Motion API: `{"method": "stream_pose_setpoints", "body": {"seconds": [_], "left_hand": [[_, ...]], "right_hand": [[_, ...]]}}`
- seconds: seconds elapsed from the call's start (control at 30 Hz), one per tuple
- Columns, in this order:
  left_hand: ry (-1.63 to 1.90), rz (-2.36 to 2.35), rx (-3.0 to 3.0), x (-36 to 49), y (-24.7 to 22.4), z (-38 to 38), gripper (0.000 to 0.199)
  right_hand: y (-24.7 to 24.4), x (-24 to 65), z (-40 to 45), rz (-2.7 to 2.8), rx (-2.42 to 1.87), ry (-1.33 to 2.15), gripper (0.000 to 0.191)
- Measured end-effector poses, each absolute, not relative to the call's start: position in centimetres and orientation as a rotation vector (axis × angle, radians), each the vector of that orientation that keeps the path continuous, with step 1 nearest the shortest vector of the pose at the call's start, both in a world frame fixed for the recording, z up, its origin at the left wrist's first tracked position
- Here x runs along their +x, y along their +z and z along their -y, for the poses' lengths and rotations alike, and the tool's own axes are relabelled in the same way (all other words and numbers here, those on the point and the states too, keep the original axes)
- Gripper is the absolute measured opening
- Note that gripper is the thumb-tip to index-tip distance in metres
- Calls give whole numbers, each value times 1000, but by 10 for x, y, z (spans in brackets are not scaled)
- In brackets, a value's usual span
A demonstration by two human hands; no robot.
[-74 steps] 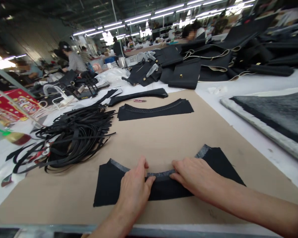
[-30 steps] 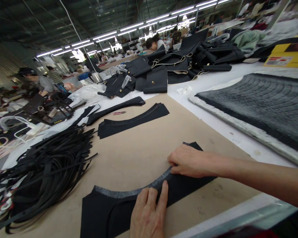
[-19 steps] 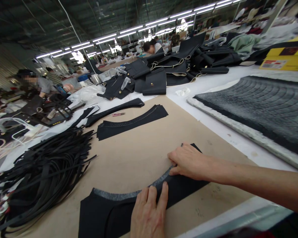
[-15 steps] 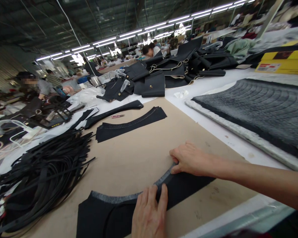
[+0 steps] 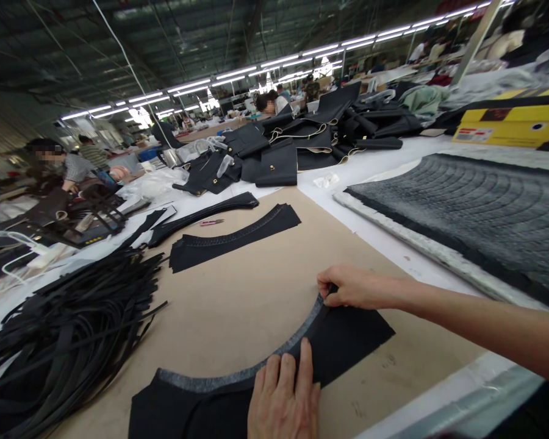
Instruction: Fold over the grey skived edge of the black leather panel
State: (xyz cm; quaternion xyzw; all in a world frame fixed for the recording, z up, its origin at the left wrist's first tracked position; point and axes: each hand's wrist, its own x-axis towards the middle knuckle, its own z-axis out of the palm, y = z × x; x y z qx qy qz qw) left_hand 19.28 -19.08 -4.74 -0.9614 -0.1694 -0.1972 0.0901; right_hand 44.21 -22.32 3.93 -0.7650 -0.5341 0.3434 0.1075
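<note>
A black curved panel (image 5: 357,341) with a grey glued-looking band (image 5: 219,381) along its concave edge lies in front of me. My left hand (image 5: 284,393) rests on it with fingers stretched out flat near the band. A narrow black strip (image 5: 321,317) runs beside the band and passes under my left hand. At the panel's right end, my right hand (image 5: 348,288) is closed in a pinch on the strip; its fingertips partly hide the strip's end.
Loose black strips (image 5: 86,329) are heaped at left. Stacked curved black panels (image 5: 233,238) and small red snips (image 5: 211,222) lie on the tan board (image 5: 238,305). Black leather pieces (image 5: 274,161), a yellow box (image 5: 507,125) and a grey-coated sheet (image 5: 476,213) lie beyond.
My right hand has lifted slightly and drawn in to a tighter pinch at the strip. The left hand has shifted slightly right along the panel. The whole view has tilted a little.
</note>
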Motion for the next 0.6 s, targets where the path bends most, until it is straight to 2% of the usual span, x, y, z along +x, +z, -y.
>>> {"method": "stream_pose_setpoints", "body": {"seconds": [0.43, 0.6], "left_hand": [[-601, 652, -2856, 204, -43, 198, 46], [-660, 658, -2821, 206, -48, 199, 46]], "right_hand": [[26, 441, 226, 1593, -2236, 815, 11], [17, 443, 231, 1513, -2217, 731, 21]]}}
